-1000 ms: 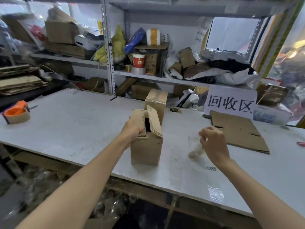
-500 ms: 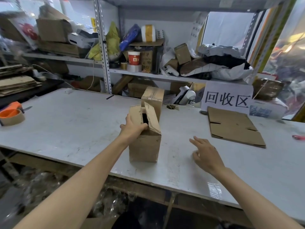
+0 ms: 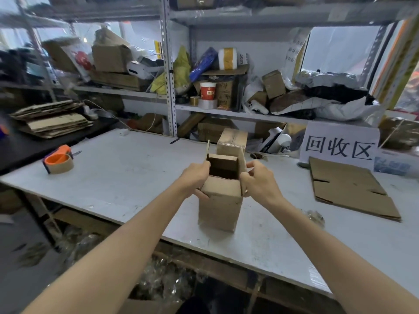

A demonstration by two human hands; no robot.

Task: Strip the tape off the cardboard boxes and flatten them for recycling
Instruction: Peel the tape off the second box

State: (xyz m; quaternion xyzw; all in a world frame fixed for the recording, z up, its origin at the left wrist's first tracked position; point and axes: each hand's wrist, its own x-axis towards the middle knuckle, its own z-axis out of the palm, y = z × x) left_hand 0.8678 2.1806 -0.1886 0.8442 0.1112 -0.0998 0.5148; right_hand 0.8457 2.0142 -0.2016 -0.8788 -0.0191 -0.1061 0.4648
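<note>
Table (image 3: 118, 177): white and scuffed; you stand at its near edge with both bare forearms stretched out over it.
Open box (image 3: 221, 205): stands upright on the table near the front edge, between your hands; its top is open and the inside is dark.
Left hand (image 3: 196, 177): your grip is closed on the box's upper left side, fingers wrapped round the wall just below the left flap, which stands up.
Right hand (image 3: 260, 182): your grip pinches the right flap, thumb on top and fingers curled against the upper right edge.
Tape wad (image 3: 314, 217): clear and crumpled, on the table to the right of the open box, apart from it.
Flattened cardboard (image 3: 349, 189): lies flat farther right.
Tape dispenser (image 3: 59, 159): orange, on the table's left part, well apart from the boxes.
Second box (image 3: 232, 140): upright just behind the open box, with tape across its closed top.
Sign (image 3: 339, 146): white, reads "回收区" in black, propped behind the flattened cardboard.
Cardboard stack (image 3: 52, 120): flat sheets piled on a dark surface at far left.
Shelving (image 3: 167, 87): grey metal rack behind the table, crowded with boxes, bags and tape rolls.
Cup (image 3: 208, 91): red and white, on the shelf; its print is too small to read.
</note>
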